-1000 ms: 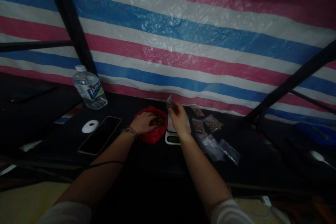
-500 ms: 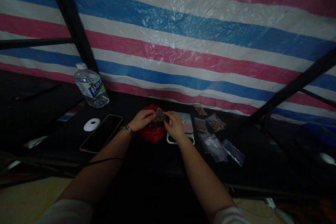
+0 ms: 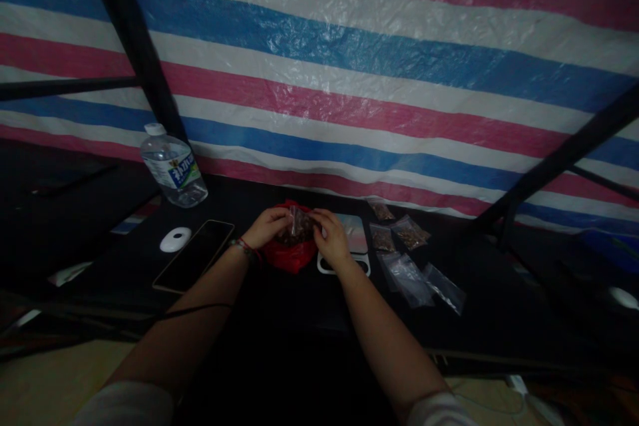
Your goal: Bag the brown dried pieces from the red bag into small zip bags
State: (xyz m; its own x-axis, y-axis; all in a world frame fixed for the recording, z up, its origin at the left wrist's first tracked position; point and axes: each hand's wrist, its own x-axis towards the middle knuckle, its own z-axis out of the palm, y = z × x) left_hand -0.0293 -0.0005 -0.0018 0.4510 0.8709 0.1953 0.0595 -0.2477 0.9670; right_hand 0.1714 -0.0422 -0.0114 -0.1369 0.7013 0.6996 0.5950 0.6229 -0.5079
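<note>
Between my hands is a small clear zip bag (image 3: 299,222) with brown bits showing in or behind it. My left hand (image 3: 268,226) pinches the bag's left edge, and my right hand (image 3: 329,237) grips its right side. Directly below lies an open red plastic bag (image 3: 291,257) with dark brown bits inside. A white kitchen scale (image 3: 356,234) sits just right of it, partly covered by my right hand and wrist. Further right are several filled zip bags (image 3: 409,233) of brown bits, with flat unfilled zip bags (image 3: 410,279) nearer me.
On the left of the black table (image 3: 299,306) are a phone (image 3: 196,256), a white oval object (image 3: 175,239) and a large clear bottle (image 3: 174,170). Behind the table hangs a striped plastic sheet (image 3: 349,106). Dark metal frame bars (image 3: 140,46) slant at both sides.
The small zip bag has turned and spread flatter between my hands, so more of its clear plastic shows. Both hands stay over the red bag.
</note>
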